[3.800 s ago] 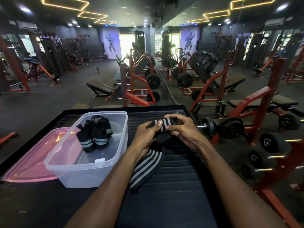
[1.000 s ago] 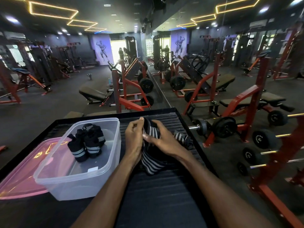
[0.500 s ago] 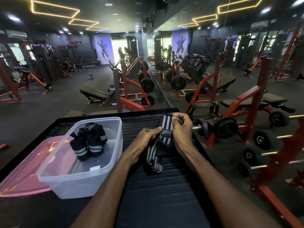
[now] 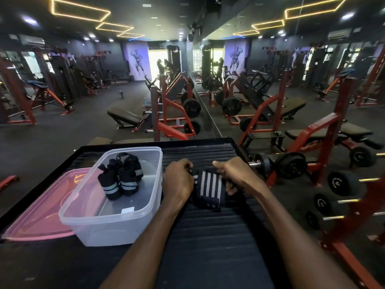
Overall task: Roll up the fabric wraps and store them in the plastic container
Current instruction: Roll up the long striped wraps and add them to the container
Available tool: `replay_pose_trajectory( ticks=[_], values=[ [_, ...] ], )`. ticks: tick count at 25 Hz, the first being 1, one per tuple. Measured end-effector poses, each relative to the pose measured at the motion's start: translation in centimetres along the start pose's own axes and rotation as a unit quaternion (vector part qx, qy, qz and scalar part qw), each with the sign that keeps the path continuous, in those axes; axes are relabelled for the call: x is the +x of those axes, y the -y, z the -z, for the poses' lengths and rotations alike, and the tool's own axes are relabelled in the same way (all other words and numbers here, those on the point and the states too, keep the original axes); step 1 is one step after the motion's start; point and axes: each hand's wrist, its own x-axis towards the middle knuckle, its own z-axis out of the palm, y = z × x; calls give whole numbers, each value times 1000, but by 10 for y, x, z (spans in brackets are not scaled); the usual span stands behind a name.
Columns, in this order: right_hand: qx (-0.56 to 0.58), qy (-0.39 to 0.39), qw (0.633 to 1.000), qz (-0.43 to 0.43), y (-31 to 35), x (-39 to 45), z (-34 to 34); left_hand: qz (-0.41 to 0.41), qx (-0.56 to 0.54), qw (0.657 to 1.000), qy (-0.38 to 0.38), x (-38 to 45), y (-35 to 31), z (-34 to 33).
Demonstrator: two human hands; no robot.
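Observation:
A black fabric wrap with white stripes [image 4: 209, 187] lies bunched on the black ribbed table [image 4: 208, 236], held at both ends. My left hand [image 4: 178, 182] grips its left end and my right hand [image 4: 234, 174] grips its right end. Left of my hands stands the clear plastic container [image 4: 133, 222]. Inside it lie rolled black wraps with grey stripes [image 4: 119, 179], leaning together near the container's far left part.
A pink lid [image 4: 39, 217] lies flat on the table left of the container. Dumbbells on a red rack [image 4: 337, 182] stand just off the table's right edge. Red weight benches and machines fill the gym floor beyond the table's far edge.
The wrap was held up and wound between my hands; now it sits low on the table, more compact, with one hand on each end.

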Motion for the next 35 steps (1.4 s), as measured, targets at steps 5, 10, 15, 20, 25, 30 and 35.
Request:
replay_pose_trajectory(
  ticks=[5, 10, 15, 20, 25, 30, 35],
  values=[
    [-112, 8, 982, 149, -2, 2, -10, -118, -86, 989, 7, 4, 4, -8],
    [-14, 175, 978, 110, -3, 1, -10, -83, -213, 970, -79, 4, -4, -6],
    [266, 141, 954, 16, -2, 3, -11, 18, -338, 941, -2, 10, -5, -5],
    [452, 152, 879, -17, -9, 19, -13, 62, -358, 927, 89, 16, 1, -6],
    [422, 172, 889, 51, -8, 8, -9, -7, -378, 924, 64, 10, -6, 2],
    [323, 290, 901, 26, -14, 5, 2, -77, -389, 915, 77, 6, -11, 4],
    [205, 266, 941, 34, -17, 3, -3, -40, -414, 907, 69, 7, -9, 1]
  ],
)
